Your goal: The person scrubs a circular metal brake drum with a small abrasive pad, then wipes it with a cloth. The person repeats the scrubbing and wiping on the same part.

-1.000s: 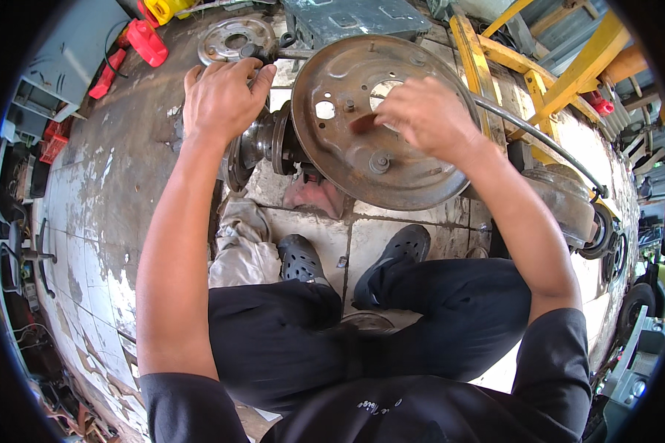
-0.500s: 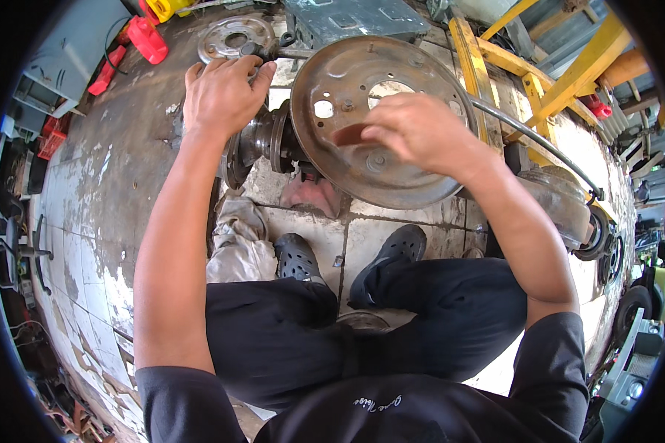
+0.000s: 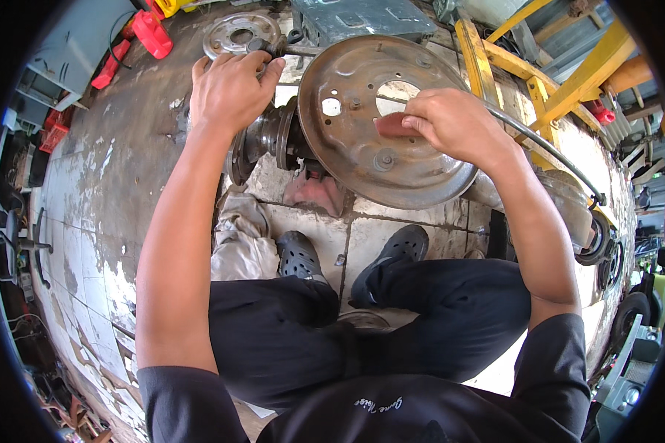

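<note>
My right hand [image 3: 454, 125] is closed on a reddish-brown piece of sandpaper [image 3: 394, 125], pinched between thumb and fingers. It is over the face of a large round brake backing plate [image 3: 355, 151], brown and worn, with several holes and studs in it. The plate stands tilted on an axle assembly. My left hand [image 3: 233, 92] curls over the end of the axle hub [image 3: 262, 140], left of the plate, with the thumb apart; its fingertips are partly hidden. A dark rod end [image 3: 266, 48] lies just beyond its fingers.
A second round plate [image 3: 241, 35] lies on the floor beyond my left hand. Behind the axle are a grey-green case [image 3: 362, 22] and a yellow frame [image 3: 480, 63]. The axle housing [image 3: 561, 196] extends right. A red cloth [image 3: 316, 192] and pale rag [image 3: 240, 232] lie near my feet.
My right hand has moved right and slightly up across the plate with the sandpaper. My left hand keeps its place on the hub; the whole view has shifted slightly.
</note>
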`<state>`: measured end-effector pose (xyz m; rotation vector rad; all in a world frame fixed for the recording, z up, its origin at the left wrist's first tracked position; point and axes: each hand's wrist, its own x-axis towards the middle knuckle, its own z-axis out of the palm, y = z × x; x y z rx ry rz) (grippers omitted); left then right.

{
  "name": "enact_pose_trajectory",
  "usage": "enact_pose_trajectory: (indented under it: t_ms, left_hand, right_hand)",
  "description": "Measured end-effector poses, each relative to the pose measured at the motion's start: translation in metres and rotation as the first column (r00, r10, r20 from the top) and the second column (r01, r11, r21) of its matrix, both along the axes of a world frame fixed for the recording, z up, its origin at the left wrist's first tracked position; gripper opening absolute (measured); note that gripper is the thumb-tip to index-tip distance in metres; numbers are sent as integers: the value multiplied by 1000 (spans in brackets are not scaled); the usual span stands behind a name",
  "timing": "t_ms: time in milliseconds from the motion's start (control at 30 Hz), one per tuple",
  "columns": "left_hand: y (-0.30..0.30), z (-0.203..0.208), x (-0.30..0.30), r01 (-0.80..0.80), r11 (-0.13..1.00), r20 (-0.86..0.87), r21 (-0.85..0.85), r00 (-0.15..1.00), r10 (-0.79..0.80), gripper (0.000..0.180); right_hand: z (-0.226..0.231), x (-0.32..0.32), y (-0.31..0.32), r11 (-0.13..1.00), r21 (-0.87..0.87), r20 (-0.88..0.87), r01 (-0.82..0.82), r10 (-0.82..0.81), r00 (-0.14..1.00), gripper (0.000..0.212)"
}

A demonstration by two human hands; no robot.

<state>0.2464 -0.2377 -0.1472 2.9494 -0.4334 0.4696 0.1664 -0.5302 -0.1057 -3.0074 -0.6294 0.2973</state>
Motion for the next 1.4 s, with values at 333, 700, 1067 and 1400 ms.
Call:
enact_pose_trajectory:
  t_ms: [333, 700, 1067, 1400]
  left_hand:
    - [-5, -1, 2, 11, 1000, 4, 5, 1000, -11, 48]
    - [-2, 0, 2, -4, 1000, 6, 8, 1000, 4, 47]
    - [-1, -3, 2, 13, 1000, 26, 1, 1000, -13, 49]
    - [-6, 3, 0, 7, 1000, -23, 12, 1000, -7, 48]
  right_hand:
    - [-14, -3, -2, 967, 237, 143, -89, 56, 988, 26]
    - [-17, 8, 24, 930, 210, 340, -302, 220, 914, 23]
    - [-12, 5, 33, 889, 287, -6, -357, 374, 927, 25]
    - [-17, 8, 27, 879, 266, 73, -395, 390, 918, 24]
